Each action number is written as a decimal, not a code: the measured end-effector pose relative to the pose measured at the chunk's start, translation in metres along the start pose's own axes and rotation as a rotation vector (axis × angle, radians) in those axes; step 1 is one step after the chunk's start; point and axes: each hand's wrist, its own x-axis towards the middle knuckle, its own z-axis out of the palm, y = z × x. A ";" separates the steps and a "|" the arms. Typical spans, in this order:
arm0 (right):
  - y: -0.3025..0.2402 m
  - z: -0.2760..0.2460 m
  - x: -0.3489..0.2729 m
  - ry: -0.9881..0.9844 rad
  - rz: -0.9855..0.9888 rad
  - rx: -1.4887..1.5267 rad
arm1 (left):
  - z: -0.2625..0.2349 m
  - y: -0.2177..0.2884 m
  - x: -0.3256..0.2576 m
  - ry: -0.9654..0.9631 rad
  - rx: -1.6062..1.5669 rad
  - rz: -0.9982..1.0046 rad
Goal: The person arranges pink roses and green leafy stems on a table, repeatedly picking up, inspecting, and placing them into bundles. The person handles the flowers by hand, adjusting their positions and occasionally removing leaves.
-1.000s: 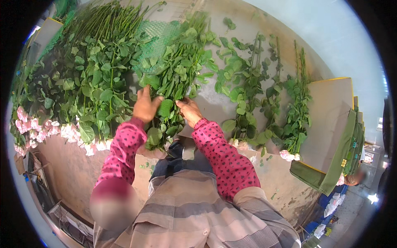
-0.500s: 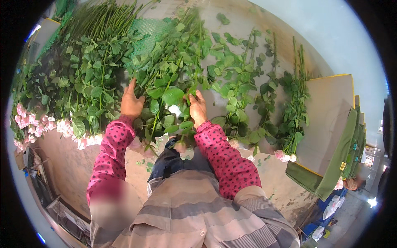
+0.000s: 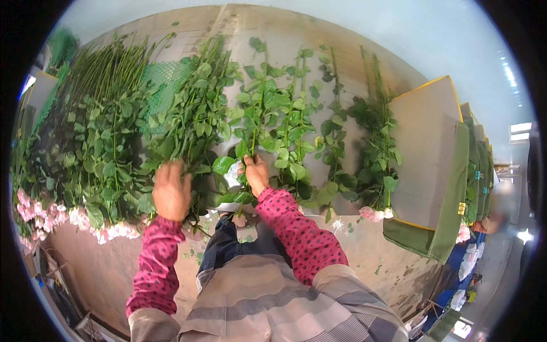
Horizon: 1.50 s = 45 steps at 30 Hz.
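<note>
Long-stemmed pink roses lie in rows across a table, with stem ends pointing away and blooms toward me. My left hand, slightly blurred, rests palm-down at the near end of a leafy rose bunch, its fingers stretched out and holding nothing. With thumb and fingers pinched, my right hand holds the stem of a single rose. That rose's pale bloom hangs by the near edge, in front of my dark trousers. A white patch shows among the leaves between my hands.
A big heap of roses fills the left side, beside green netting. More rose stems lie to the right, up to another bunch. Beyond stands a grey panel with yellow edging and green cloth.
My view has shifted, and the bunch at the left now lies apart from the rose in my right hand. My left hand has flattened over that bunch. My right hand keeps its pinch.
</note>
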 end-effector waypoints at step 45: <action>-0.082 -0.163 -0.024 -0.028 -0.142 -0.019 | -0.009 0.015 0.019 -0.324 -1.389 -0.671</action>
